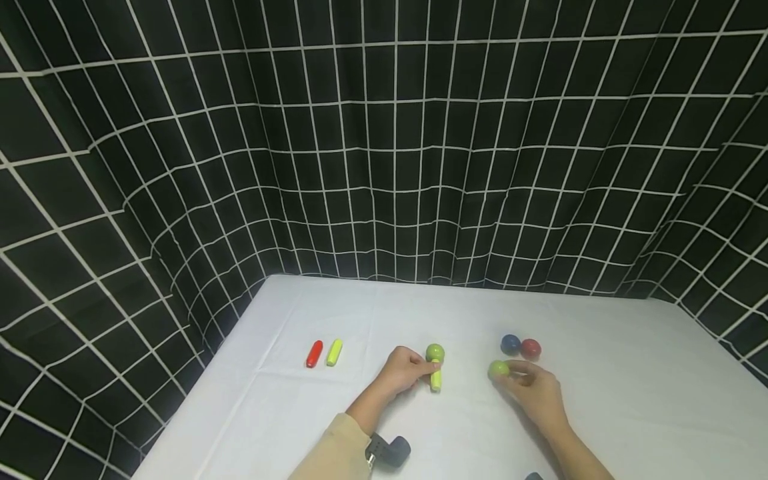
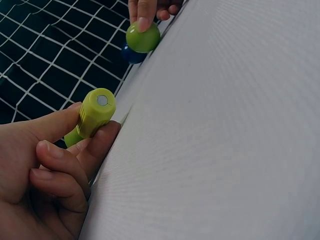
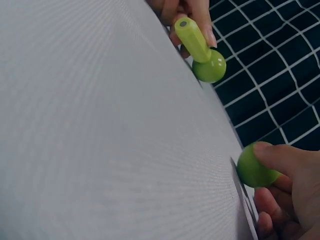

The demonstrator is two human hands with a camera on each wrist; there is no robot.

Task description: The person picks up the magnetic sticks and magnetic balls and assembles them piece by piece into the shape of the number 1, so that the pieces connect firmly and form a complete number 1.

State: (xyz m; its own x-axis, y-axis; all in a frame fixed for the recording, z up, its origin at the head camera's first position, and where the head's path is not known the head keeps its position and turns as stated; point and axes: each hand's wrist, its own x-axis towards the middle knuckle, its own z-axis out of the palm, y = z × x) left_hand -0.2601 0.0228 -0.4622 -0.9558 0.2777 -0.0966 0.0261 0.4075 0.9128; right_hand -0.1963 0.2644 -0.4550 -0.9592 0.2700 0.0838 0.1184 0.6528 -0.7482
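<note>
My left hand (image 1: pixel 403 371) pinches a yellow-green magnetic rod (image 1: pixel 436 383) between thumb and fingers. At the rod's far end sits a green ball (image 1: pixel 435 351), touching it; the right wrist view shows the two joined end to end. A grey round inset marks the rod's near end (image 2: pixel 102 100). Over to the right, my right hand (image 1: pixel 540 395) grips a second green ball (image 1: pixel 498 370) by thumb and fingertips, at the tabletop. Just beyond that hand, a blue ball (image 1: pixel 511 344) and a red ball (image 1: pixel 531 349) lie side by side.
Left of my hands, a red rod (image 1: pixel 315 354) and another yellow-green rod (image 1: pixel 334 353) lie apart on the white-covered table (image 1: pixel 288 413). A black curtain with a white grid (image 1: pixel 396 167) surrounds the table's back and sides. A dark wrist device (image 1: pixel 396 452) hangs by my left sleeve.
</note>
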